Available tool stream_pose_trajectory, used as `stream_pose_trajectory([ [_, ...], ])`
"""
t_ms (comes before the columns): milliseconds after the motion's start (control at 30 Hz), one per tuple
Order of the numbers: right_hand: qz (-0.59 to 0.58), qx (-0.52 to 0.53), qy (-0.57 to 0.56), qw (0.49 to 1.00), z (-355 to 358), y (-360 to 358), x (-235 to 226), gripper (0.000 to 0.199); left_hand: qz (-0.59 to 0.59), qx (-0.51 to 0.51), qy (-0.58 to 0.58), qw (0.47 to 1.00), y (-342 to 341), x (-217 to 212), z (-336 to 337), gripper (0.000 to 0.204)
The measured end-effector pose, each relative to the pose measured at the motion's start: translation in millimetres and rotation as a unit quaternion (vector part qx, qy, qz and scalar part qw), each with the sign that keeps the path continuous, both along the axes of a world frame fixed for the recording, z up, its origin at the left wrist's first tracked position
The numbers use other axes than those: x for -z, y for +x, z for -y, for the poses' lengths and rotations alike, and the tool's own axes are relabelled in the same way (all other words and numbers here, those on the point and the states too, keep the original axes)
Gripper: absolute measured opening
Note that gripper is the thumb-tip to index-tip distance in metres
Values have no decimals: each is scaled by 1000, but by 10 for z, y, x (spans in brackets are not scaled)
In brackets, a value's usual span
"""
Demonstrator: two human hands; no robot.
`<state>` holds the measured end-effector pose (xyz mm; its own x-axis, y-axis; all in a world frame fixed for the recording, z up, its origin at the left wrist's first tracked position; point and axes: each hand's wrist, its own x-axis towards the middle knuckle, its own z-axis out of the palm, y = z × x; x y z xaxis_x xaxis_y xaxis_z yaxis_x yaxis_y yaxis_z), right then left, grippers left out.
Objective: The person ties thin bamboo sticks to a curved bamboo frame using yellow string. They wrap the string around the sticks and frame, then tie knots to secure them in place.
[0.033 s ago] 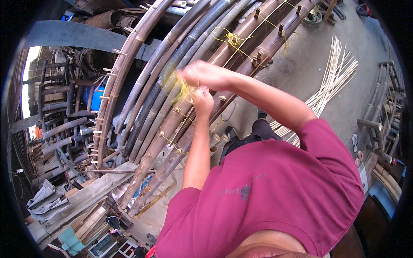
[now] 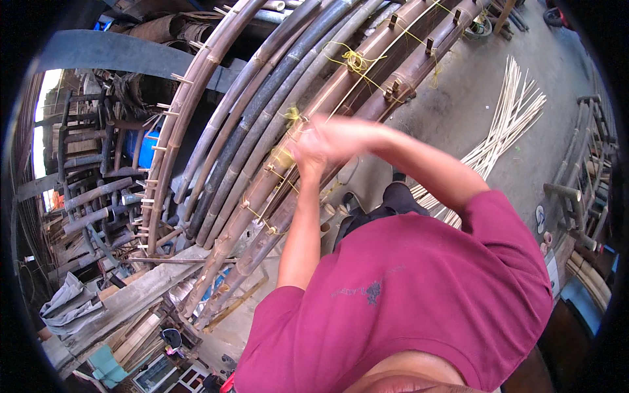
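- Left hand [image 2: 309,157] and motion-blurred right hand [image 2: 344,139] meet at mid-scene over a long brown bamboo pole [image 2: 257,190]; can't tell what either pinches.
- Thin yellow fibrous twine [image 2: 292,116] just left of them; left hand probably steadies it.

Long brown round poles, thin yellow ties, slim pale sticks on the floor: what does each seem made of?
Long brown round poles: probably bamboo, smooth with slight sheen; ringed joints show.
Thin yellow ties: perhaps plastic twine, bright with loose curling ends.
Slim pale sticks: likely bamboo or wood, bare-looking, by their plain light colour.
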<state>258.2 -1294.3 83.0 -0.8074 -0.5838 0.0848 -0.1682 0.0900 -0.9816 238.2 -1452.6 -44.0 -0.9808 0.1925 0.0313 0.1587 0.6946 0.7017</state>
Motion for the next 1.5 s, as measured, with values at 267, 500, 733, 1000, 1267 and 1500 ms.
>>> stream_pose_trajectory([
  [267,-89,132,154,975,142,1048,1267,39,-33,30,154,987,-458,-464,-394,30],
  [500,-166,127,263,942,267,1112,1257,26,-97,24,-124,987,-1410,-36,-196,29],
  [733,-107,165,137,971,966,1379,1264,41,-42,19,-187,981,-500,-578,1058,34],
  [1000,6,504,-243,829,2029,769,765,28,-4,52,209,977,414,309,1502,25],
  [1267,-110,234,478,840,1758,-560,645,67,3,13,-41,999,405,-177,1293,29],
  [1500,-95,-59,90,990,1355,559,377,33,29,-4,-41,999,368,-37,1515,27],
])
